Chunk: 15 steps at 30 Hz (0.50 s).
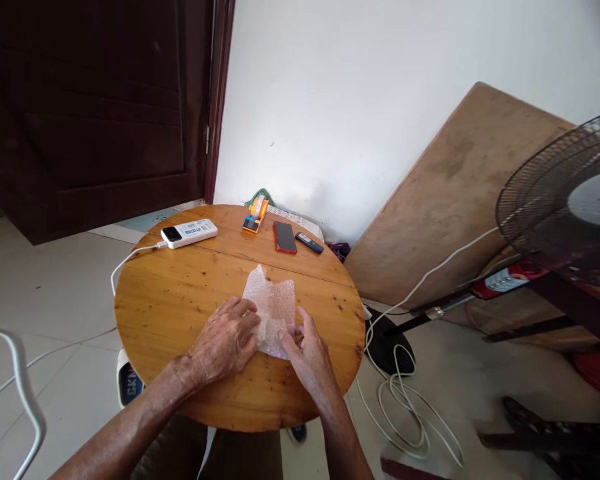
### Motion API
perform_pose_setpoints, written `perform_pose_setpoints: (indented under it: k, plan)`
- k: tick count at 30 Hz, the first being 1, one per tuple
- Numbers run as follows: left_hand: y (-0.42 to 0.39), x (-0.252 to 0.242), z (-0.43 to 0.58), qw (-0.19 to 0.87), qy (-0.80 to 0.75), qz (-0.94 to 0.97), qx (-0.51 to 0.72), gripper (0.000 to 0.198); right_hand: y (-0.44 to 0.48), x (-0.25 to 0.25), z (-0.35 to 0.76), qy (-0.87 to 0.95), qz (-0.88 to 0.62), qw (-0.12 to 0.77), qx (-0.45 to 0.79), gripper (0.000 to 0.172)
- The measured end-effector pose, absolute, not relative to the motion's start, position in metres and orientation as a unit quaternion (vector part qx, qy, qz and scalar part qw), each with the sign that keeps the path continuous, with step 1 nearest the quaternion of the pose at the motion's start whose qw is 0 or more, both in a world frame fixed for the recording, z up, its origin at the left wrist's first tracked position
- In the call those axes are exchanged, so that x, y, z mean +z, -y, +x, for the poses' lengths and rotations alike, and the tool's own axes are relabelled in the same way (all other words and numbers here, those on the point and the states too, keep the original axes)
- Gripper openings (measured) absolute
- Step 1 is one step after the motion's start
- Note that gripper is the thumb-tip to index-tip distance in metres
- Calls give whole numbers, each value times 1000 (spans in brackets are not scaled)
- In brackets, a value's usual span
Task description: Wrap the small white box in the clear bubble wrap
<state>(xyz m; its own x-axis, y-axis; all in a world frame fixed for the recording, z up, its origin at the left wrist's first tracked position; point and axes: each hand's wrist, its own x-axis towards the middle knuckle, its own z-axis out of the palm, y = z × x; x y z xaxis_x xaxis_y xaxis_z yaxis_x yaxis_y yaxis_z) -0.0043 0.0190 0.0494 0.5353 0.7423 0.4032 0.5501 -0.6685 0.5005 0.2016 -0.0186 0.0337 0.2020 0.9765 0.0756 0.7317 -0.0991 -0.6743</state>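
Plastic bubble wrap [280, 298] seems light, pliable, best edge-held; our left hand's [229, 335] or right hand's [308, 352] grip we cannot tell

Left hand [226, 339] palm down — fingers bent, right hand [309, 353] turned inward — thumb and forefinger apart.

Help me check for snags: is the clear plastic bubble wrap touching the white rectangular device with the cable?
Apart. The head view plainly shows the round brown wooden table between the clear plastic bubble wrap and the white rectangular device.
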Motion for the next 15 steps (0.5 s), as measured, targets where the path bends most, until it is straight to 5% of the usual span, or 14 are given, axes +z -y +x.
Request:
perform_pose_setpoints:
  k: [15]
  plan:
    - [-20,53,-2,127,-384,881,246,22,3,42,160,448,-559,532,451,57]
